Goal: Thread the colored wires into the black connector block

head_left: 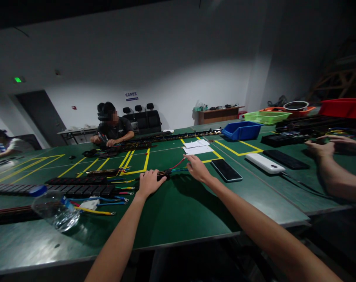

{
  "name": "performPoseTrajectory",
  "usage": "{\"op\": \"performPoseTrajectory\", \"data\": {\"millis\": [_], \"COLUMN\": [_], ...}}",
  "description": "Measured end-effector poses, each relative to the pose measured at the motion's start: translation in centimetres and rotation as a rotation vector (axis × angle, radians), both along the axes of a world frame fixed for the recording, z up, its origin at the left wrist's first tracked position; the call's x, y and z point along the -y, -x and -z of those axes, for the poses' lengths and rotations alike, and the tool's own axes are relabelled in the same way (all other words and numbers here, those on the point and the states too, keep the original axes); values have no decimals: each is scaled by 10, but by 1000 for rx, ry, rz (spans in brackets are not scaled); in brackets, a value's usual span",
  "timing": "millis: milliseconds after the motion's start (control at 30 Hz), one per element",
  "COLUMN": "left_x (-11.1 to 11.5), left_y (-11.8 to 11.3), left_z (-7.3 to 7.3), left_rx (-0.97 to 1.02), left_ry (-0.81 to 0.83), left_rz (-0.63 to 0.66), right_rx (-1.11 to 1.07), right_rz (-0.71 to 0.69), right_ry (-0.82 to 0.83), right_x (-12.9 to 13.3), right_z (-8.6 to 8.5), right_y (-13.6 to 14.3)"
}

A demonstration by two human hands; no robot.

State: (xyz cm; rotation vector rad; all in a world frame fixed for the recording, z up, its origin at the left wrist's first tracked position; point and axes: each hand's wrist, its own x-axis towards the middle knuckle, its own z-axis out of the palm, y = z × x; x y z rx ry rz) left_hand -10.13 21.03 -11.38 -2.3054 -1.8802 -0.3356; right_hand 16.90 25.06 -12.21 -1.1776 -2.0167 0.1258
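My left hand [150, 183] is closed over the end of a black wired strip [167, 173] on the green table. Coloured wires leave this end toward my right hand [197, 169], whose fingers are curled at their tips. A red wire [177, 163] arcs up to the index fingertip, while blue-green wires [179, 169] run under the thumb side. The fingers partly hide the wire ends. To the left lie several more black strips [89, 190] with lugged wires, including a yellow wire [95, 211].
A clear bottle [56, 209] with a blue cap leans near the front left. Right of my hands are a phone [226, 170], a white power bank [265, 163], papers [197, 146] and a blue bin [241, 130]. A co-worker's hands [323, 149] work at right; another person [114, 127] sits opposite.
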Motion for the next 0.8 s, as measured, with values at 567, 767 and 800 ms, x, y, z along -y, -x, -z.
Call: {"op": "performPoseTrajectory", "data": {"millis": [567,767,800], "left_x": [-1,-1,0], "left_y": [0,1,1], "left_z": [2,3,2], "left_rx": [-16,-18,-17], "left_ry": [-25,-22,-21], "left_rz": [0,1,0], "right_rx": [312,275,271], "right_rz": [163,161,159], "right_ry": [262,250,250], "right_x": [7,4,4], "right_z": [-4,-3,-2], "right_y": [0,-1,-1]}}
